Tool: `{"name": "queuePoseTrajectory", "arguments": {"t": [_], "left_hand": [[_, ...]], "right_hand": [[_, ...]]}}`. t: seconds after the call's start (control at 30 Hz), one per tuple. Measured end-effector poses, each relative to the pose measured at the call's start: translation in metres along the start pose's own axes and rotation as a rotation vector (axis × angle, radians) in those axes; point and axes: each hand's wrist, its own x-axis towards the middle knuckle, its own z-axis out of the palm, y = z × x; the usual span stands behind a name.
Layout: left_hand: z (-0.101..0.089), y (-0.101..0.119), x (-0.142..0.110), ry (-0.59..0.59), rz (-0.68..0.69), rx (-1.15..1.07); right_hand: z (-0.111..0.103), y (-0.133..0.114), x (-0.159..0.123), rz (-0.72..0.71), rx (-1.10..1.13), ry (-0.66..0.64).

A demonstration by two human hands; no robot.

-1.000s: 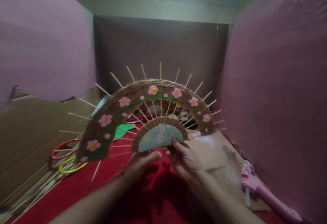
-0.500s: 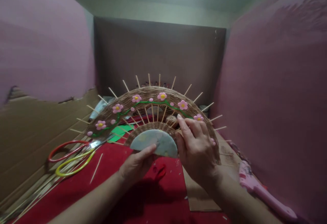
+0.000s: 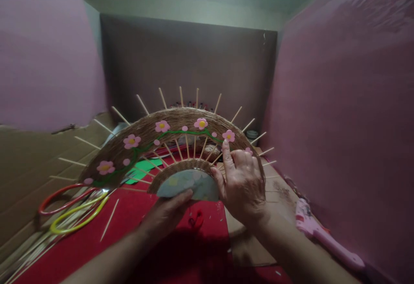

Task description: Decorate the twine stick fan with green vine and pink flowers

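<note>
A half-round woven fan (image 3: 186, 113) stands upright before me, with thin sticks fanning out past its brown rim. Pink flowers with yellow centres and a green wavy vine decorate its band. My left hand (image 3: 170, 210) grips the fan at its base, thumb lying on the grey-blue half-disc (image 3: 207, 187); its other fingers are hidden behind. On the right side of the fan, my right hand (image 3: 244, 187) has its index finger stretched up to the lower edge of a pink flower (image 3: 229, 135). Its thumb is spread toward the half-disc, and the remaining fingers are bent over the band.
Scissors (image 3: 79, 213) with red and yellow handles lie at left beside long thin sticks (image 3: 30, 258). Green sheets (image 3: 144, 169) lie behind the fan on the red cloth (image 3: 129, 219). Cardboard (image 3: 252, 249) is at right, near a pink glue gun (image 3: 323, 234).
The fan has shifted left in view and its left side appears closer. My right index finger has moved up from the band's inner edge to a pink flower. The left hand keeps its grip.
</note>
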Motion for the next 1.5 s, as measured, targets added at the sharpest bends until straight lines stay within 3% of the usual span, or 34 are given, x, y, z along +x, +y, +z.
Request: {"name": "queuePoseTrajectory", "arguments": {"t": [0.17,0.37,0.53,0.73,1.0,1.4,1.5], "left_hand": [[-0.003,-0.001,0.000,-0.010,-0.022,-0.006],[-0.001,0.001,-0.001,-0.008,-0.041,0.017],[0.000,0.002,-0.001,0.008,-0.022,0.045],[0.006,0.006,-0.006,-0.015,-0.075,0.119],[0.006,0.004,-0.006,-0.054,-0.015,0.114],[0.009,0.006,-0.008,-0.034,-0.061,0.108],[0.008,0.005,-0.007,-0.008,-0.070,0.093]], "right_hand": [[-0.001,0.017,-0.001,-0.056,0.013,0.022],[0.003,0.057,0.023,0.042,0.090,0.222],[0.006,0.072,0.044,0.130,0.293,0.052],[-0.008,0.069,0.051,0.327,0.581,-0.140],[-0.006,0.057,0.053,0.524,1.014,-0.207],[-0.007,0.054,0.053,0.594,1.111,-0.197],[-0.011,0.055,0.055,0.601,1.157,-0.244]]}}
